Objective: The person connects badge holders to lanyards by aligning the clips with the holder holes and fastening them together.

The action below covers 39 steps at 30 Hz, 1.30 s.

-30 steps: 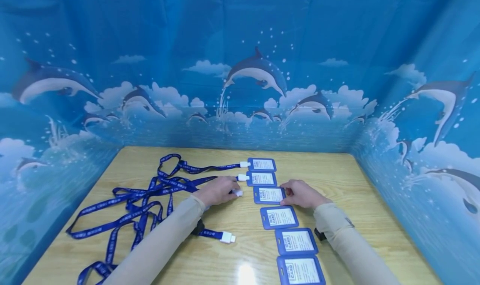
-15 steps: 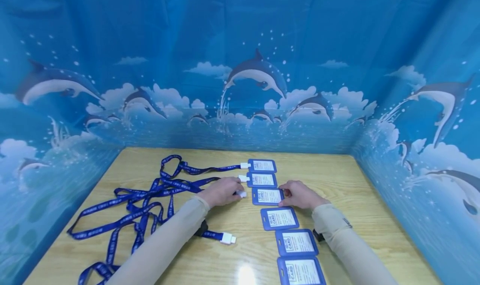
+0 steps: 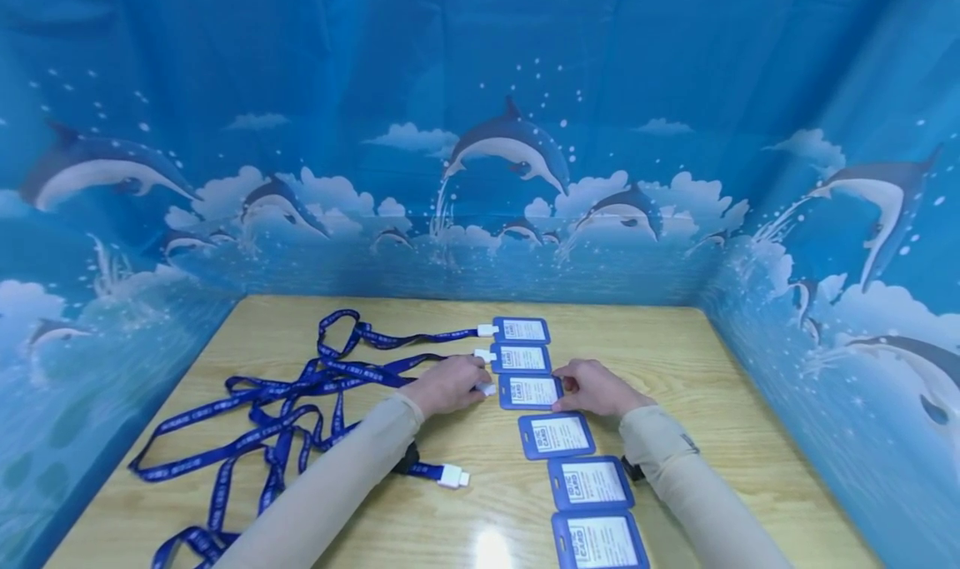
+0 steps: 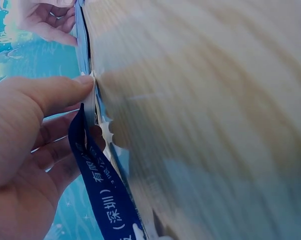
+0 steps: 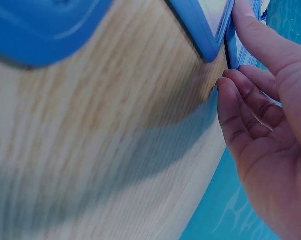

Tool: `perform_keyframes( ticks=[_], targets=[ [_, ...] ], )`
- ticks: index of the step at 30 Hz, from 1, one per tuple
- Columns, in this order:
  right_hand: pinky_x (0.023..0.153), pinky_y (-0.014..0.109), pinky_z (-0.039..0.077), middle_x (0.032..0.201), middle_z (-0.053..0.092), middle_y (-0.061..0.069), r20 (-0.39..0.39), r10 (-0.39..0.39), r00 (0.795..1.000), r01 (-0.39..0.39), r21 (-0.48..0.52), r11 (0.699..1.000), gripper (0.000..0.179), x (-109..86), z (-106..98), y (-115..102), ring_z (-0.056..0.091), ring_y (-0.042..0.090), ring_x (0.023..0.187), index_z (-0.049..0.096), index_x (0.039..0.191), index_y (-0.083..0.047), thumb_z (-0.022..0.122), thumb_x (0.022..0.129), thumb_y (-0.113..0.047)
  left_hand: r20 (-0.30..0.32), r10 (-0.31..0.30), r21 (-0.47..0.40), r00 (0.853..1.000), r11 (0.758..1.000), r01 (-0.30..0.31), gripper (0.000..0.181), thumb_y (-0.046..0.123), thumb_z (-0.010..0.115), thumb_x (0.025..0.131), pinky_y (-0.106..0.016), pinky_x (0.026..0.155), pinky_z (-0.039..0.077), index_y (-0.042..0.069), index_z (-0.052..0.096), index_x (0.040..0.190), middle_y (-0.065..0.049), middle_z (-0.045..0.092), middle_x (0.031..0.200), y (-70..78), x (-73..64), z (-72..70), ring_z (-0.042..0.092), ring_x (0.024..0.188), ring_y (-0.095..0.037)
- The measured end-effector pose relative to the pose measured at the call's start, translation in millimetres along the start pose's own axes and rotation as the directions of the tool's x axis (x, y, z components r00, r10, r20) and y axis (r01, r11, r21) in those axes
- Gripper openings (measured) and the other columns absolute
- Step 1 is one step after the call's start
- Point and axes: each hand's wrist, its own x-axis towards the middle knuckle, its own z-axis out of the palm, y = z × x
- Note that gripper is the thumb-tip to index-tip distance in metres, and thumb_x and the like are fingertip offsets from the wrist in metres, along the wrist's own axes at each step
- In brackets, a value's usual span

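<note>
My left hand (image 3: 450,383) pinches the white clip (image 3: 487,389) at the end of a blue lanyard. In the left wrist view, thumb and fingertips close on that clip while the printed lanyard strap (image 4: 103,195) trails down from it. Just right of the clip lies a blue badge holder (image 3: 529,391) with a white card inside, third from the back in its column. My right hand (image 3: 597,387) grips this holder by its right edge, thumb at the near corner and a finger at the far one. The clip's tip sits right at the holder's slotted left end.
Two badge holders (image 3: 521,330) at the back have white lanyard clips (image 3: 487,331) at their left ends. Nearer holders (image 3: 557,435) continue the column. Tangled blue lanyards (image 3: 285,411) cover the table's left; one loose clip (image 3: 453,476) lies in front. A dolphin-print curtain (image 3: 480,252) surrounds the table.
My left hand has brought the white clip rightward, up to the badge holder. The right hand has slid the holder slightly left.
</note>
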Motion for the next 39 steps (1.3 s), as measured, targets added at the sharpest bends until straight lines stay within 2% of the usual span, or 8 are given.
perform_keyframes(
  ticks=[8, 15, 20, 28, 39],
  targets=[
    [0.071, 0.029, 0.046, 0.088, 0.06, 0.0, 0.002, 0.033, 0.999, -0.033, 0.018, 0.999, 0.066, 2.1, 3.2, -4.7, 0.053, 0.015, 0.079, 0.061, 0.136, 0.001, 0.084, 0.083, -0.031, -0.019, 0.019, 0.023, 1.0, 1.0, -0.018, 0.019, 0.024, 0.072, 0.095, -0.022, 0.077, 0.056, 0.016, 0.077, 0.111, 0.003, 0.068, 0.101, 3.4, 0.5, 0.1, 0.06, 0.082, -0.006],
    [0.071, 0.03, 0.05, 0.087, 0.062, -0.001, -0.011, 0.025, 1.0, -0.025, 0.061, 0.998, 0.067, 2.9, 6.7, -8.8, 0.055, 0.014, 0.078, 0.061, 0.135, 0.002, 0.086, 0.081, -0.028, -0.048, 0.043, 0.021, 0.998, 0.999, -0.042, 0.021, 0.022, 0.071, 0.095, -0.026, 0.091, 0.057, 0.014, 0.076, 0.114, -0.001, 0.072, 0.112, 5.5, 0.6, 1.6, 0.068, 0.101, -0.012],
    [0.072, 0.029, 0.05, 0.087, 0.062, -0.002, -0.021, 0.045, 0.999, -0.044, 0.057, 0.997, 0.066, 3.7, 8.1, -8.7, 0.055, 0.013, 0.078, 0.062, 0.135, 0.0, 0.086, 0.08, -0.028, -0.047, 0.051, 0.008, 0.998, 0.999, -0.051, 0.021, 0.022, 0.071, 0.096, -0.027, 0.093, 0.057, 0.014, 0.076, 0.115, -0.001, 0.073, 0.114, 5.6, 2.1, 2.5, 0.068, 0.103, -0.014],
    [0.075, 0.03, 0.051, 0.09, 0.062, -0.001, -0.03, 0.057, 0.998, -0.054, 0.078, 0.995, 0.066, 3.3, 8.8, -8.4, 0.056, 0.014, 0.081, 0.062, 0.135, -0.001, 0.086, 0.079, -0.027, -0.037, 0.074, -0.024, 0.997, 0.997, -0.075, 0.022, 0.021, 0.071, 0.095, -0.023, 0.087, 0.057, 0.021, 0.077, 0.116, 0.0, 0.074, 0.112, 3.5, 2.1, 1.8, 0.068, 0.098, -0.011],
    [0.073, 0.029, 0.051, 0.09, 0.063, 0.0, -0.023, 0.04, 0.999, -0.037, 0.09, 0.995, 0.067, 5.0, 8.1, -5.8, 0.056, 0.014, 0.081, 0.061, 0.135, 0.001, 0.086, 0.08, -0.027, -0.028, 0.053, -0.04, 0.998, 0.998, -0.055, 0.022, 0.021, 0.072, 0.094, -0.023, 0.087, 0.057, 0.023, 0.076, 0.116, 0.0, 0.073, 0.113, 4.2, 2.7, -0.8, 0.068, 0.099, -0.012]
  ],
)
